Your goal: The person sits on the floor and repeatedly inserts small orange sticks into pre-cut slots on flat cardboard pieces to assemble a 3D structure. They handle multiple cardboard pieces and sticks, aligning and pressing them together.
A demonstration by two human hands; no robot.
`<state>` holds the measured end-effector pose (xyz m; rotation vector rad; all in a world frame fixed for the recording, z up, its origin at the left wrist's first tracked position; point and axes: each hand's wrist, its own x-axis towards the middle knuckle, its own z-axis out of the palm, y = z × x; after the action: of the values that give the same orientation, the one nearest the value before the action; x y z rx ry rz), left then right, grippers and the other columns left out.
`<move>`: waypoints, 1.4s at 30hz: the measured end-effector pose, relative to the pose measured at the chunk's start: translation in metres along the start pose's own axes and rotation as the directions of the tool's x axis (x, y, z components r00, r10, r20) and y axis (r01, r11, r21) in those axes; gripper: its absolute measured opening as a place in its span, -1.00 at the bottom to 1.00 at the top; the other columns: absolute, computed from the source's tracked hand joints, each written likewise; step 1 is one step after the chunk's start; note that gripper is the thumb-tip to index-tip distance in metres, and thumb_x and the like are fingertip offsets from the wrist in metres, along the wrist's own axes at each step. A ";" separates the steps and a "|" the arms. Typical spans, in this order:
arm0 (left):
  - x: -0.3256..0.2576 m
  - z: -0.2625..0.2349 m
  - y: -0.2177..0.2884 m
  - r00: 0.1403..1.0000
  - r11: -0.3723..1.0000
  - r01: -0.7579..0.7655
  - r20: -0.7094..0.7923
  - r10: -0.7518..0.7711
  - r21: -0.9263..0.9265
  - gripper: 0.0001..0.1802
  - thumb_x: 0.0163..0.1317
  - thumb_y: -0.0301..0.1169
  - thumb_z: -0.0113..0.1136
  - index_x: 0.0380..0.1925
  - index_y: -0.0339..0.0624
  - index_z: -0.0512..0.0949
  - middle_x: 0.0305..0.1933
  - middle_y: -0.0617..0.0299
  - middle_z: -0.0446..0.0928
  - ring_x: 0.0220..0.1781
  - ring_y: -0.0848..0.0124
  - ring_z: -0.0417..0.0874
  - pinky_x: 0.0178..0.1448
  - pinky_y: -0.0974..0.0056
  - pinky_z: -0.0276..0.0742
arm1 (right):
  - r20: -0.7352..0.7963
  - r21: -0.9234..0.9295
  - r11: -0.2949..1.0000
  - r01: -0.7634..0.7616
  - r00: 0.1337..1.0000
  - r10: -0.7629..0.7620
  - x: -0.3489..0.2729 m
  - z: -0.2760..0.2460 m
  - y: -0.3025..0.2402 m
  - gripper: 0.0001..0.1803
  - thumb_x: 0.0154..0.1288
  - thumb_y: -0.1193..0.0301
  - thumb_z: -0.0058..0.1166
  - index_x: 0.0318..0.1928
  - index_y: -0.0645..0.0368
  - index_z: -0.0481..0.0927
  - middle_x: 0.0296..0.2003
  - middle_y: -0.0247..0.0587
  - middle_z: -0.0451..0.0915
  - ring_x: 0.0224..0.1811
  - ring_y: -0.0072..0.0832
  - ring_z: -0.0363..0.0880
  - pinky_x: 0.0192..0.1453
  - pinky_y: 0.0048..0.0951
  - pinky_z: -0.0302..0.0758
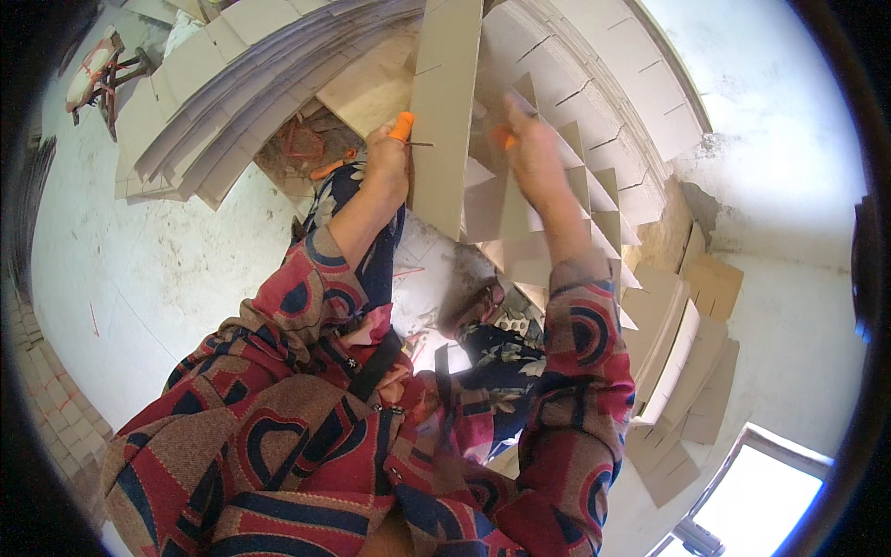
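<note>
A long flat cardboard strip [444,121] with slits in its edges stands in front of me. My left hand [388,160], with an orange cover on a finger, is closed on the strip's left edge. To the right is a partition of crossed cardboard pieces [524,252] that form triangular and square cells. My right hand [536,153] is over this partition, also with orange on a finger. Motion smears its fingers, so I cannot make out their grip.
Stacks of slotted cardboard sheets [269,79] lie at the far left, and more slotted cardboard [603,84] stands at the far right. Loose cardboard pieces [682,353] lie by the right wall. A small stool [102,79] is at the upper left. My patterned trouser legs are below.
</note>
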<state>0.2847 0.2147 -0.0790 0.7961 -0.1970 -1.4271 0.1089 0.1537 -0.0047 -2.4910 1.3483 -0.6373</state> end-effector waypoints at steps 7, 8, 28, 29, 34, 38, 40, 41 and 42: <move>0.005 -0.008 0.002 0.964 0.961 -0.250 -0.067 0.259 0.114 -0.77 0.34 -0.27 0.07 -0.31 -0.23 0.50 -0.40 0.38 0.52 -0.38 0.59 0.49 -0.27 0.47 0.43 | -0.163 0.152 0.972 -0.181 0.965 0.205 -0.016 -0.016 -0.051 -0.63 0.27 0.35 0.09 0.05 0.21 0.47 -0.44 -0.02 0.59 -0.40 -0.24 0.60 -0.39 -0.24 0.46; 0.006 -0.010 0.003 0.939 0.924 -0.319 -0.065 0.339 0.211 -0.77 0.34 -0.28 0.07 -0.35 -0.23 0.50 -0.41 0.41 0.49 -0.38 0.62 0.45 -0.27 0.48 0.39 | -0.155 0.488 0.850 -0.200 0.938 0.310 -0.026 -0.031 -0.072 -0.66 0.25 0.35 0.13 -0.01 0.23 0.50 -0.47 -0.10 0.59 -0.42 -0.36 0.59 -0.41 -0.29 0.45; 0.074 0.143 -0.024 0.230 -0.189 -0.969 0.852 -0.470 0.157 0.29 -0.33 -0.19 0.48 0.41 -0.19 -0.11 0.47 -0.05 -0.04 0.52 0.11 -0.11 0.53 0.07 -0.13 | -0.409 0.809 0.018 0.588 0.540 0.736 -0.238 -0.109 0.070 -0.55 0.37 0.37 0.02 0.18 0.29 0.32 -0.58 -0.37 0.36 -0.58 -0.61 0.32 -0.56 -0.55 0.30; 0.091 0.148 -0.031 0.251 -0.180 -0.966 0.822 -0.512 0.183 0.29 -0.32 -0.18 0.48 0.41 -0.18 -0.12 0.48 -0.05 -0.05 0.53 0.11 -0.13 0.53 0.07 -0.15 | -0.406 0.827 0.088 0.555 0.482 0.777 -0.234 -0.104 0.064 -0.52 0.38 0.33 -0.01 0.21 0.30 0.26 -0.61 -0.40 0.24 -0.63 -0.65 0.19 -0.60 -0.59 0.17; 0.125 0.174 -0.070 0.269 -0.098 -0.958 0.725 -0.634 0.270 -0.04 -0.17 -0.22 0.44 0.30 -0.13 0.23 0.21 -0.10 0.37 0.33 -0.01 0.25 0.34 0.01 0.18 | -0.484 0.797 0.116 0.593 0.513 0.709 -0.249 -0.110 0.091 -0.32 0.34 0.23 0.04 0.33 0.28 0.14 -0.69 -0.45 0.21 -0.73 -0.71 0.05 -0.77 -0.68 -0.01; 0.135 0.125 -0.076 0.251 -0.055 -0.965 0.840 -0.481 0.257 -0.65 -0.09 -0.32 0.29 -0.24 -0.17 0.55 -0.26 0.01 0.56 -0.05 0.01 0.52 -0.02 0.03 0.42 | -0.446 0.879 0.237 0.414 0.536 0.717 -0.244 -0.108 0.089 -0.16 0.37 0.24 -0.02 0.44 0.18 -0.23 -0.62 -0.40 0.29 -0.71 -0.68 0.10 -0.69 -0.64 0.08; 0.115 0.129 -0.071 0.150 -0.063 -0.989 0.893 -0.424 0.136 -0.87 -0.06 -0.41 0.18 -0.47 -0.21 0.53 -0.38 0.09 0.55 -0.17 0.09 0.56 -0.19 0.11 0.46 | -0.487 0.806 0.099 0.583 0.559 0.671 -0.253 -0.112 0.093 -0.20 0.44 0.25 -0.13 0.45 0.07 -0.33 -0.59 -0.32 0.31 -0.69 -0.64 0.17 -0.67 -0.60 0.14; 0.079 0.148 -0.060 0.128 -0.184 -0.982 0.883 -0.451 0.048 -0.92 -0.05 -0.46 0.13 -0.54 -0.23 0.49 -0.40 0.12 0.54 -0.20 0.14 0.56 -0.26 0.16 0.47 | -0.471 0.770 0.015 0.638 0.552 0.688 -0.281 -0.122 0.113 -0.24 0.48 0.24 -0.22 0.45 0.02 -0.36 -0.59 -0.29 0.29 -0.68 -0.60 0.18 -0.63 -0.51 0.21; 0.054 0.160 -0.046 0.096 -0.268 -0.963 0.922 -0.376 -0.009 -0.93 -0.05 -0.47 0.12 -0.56 -0.23 0.48 -0.45 0.14 0.50 -0.23 0.18 0.57 -0.29 0.16 0.46 | -0.556 0.715 -0.148 0.684 0.684 0.473 -0.306 -0.130 0.134 -0.25 0.49 0.20 -0.26 0.45 0.00 -0.39 -0.58 -0.26 0.28 -0.67 -0.56 0.16 -0.59 -0.44 0.25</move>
<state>0.1665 0.1082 -0.0071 0.5702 -2.6189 -0.0860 -0.1988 0.3369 -0.0246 -0.7778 0.0961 -1.9346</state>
